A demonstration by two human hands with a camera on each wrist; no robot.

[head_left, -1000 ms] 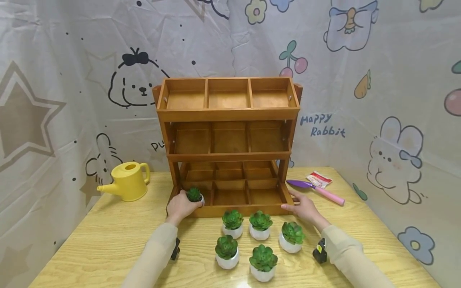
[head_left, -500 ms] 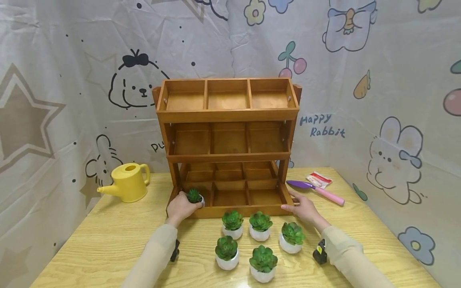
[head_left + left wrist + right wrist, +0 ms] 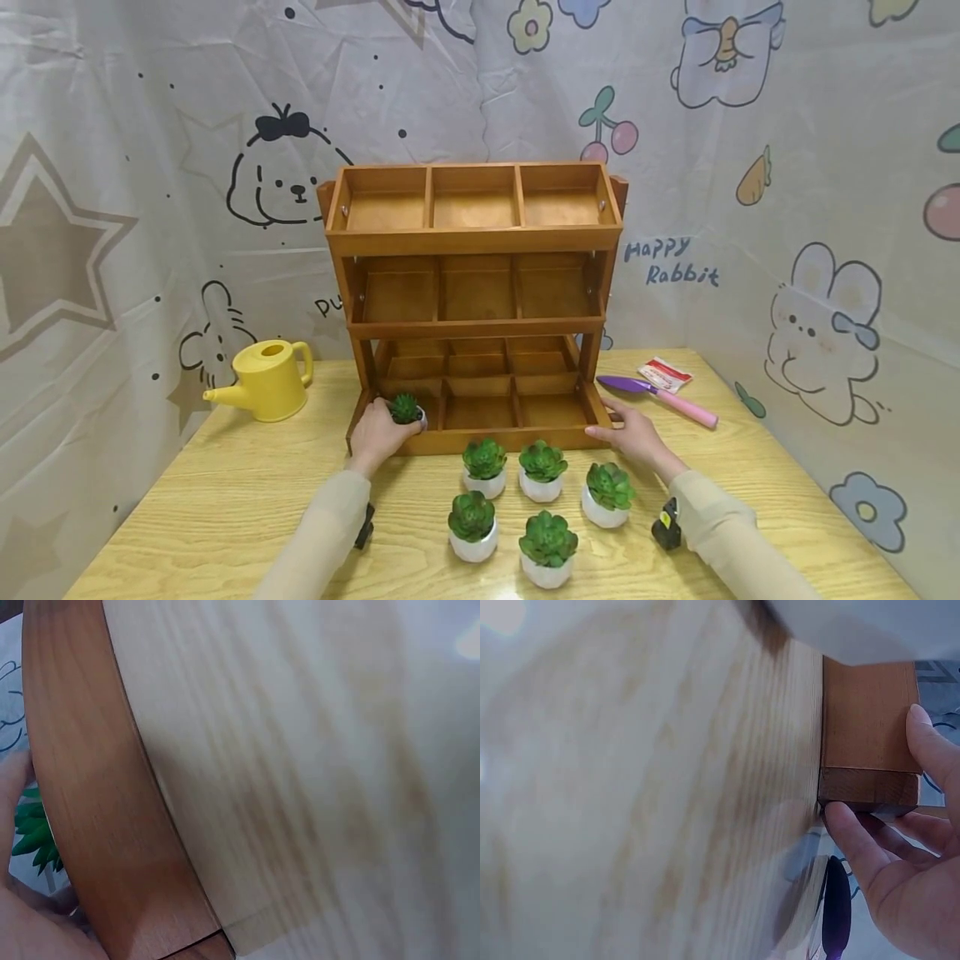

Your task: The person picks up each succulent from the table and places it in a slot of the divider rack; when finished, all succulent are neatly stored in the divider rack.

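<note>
My left hand (image 3: 380, 429) grips a small potted succulent (image 3: 405, 408) in the bottom-left front compartment of a brown wooden tiered shelf (image 3: 480, 439). Its spiky green leaves show between thumb and fingers, and the hand covers part of the white pot. In the left wrist view, the shelf's front board hides the pot, and only leaves (image 3: 36, 832) appear beside the fingers. My right hand (image 3: 633, 433) holds the shelf's front right corner, thumb on the front board (image 3: 870, 712) and fingers at its end. Several rosette succulents in white pots (image 3: 483, 483) stand in front of the shelf.
A yellow watering can (image 3: 270, 383) stands left of the shelf. To the right lie a trowel with a purple blade and pink handle (image 3: 686, 408) and a red-and-white packet (image 3: 665, 374). Patterned cloth (image 3: 465, 92) hangs behind and at the sides.
</note>
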